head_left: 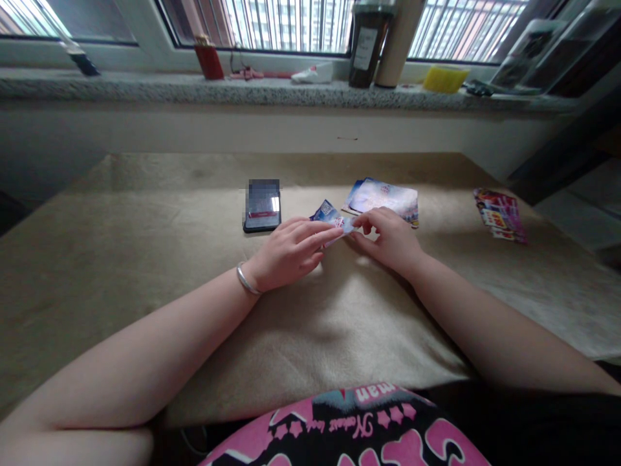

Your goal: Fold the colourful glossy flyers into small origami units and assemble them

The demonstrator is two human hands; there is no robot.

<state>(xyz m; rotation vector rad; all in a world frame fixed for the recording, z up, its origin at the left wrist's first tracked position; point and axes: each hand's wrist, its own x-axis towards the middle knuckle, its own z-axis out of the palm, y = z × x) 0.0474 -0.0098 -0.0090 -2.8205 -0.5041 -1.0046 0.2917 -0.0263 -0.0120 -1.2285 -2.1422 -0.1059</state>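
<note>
Head view: at the middle of a cloth-covered table (145,259), the left hand (286,252) and right hand (388,239) meet at a card (332,217). Each grip pinches one end, seemingly to steady it. A stack of cards (385,197) lies just behind, with a phone (262,207) to the left. Fingers hide the card's lower half, and its print is unreadable.

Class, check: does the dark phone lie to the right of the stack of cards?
No, the phone lies left of the stack of cards and of the small card.

Pixelated blur over the phone screen (263,195); card (332,215) half under fingers (317,237).
</note>
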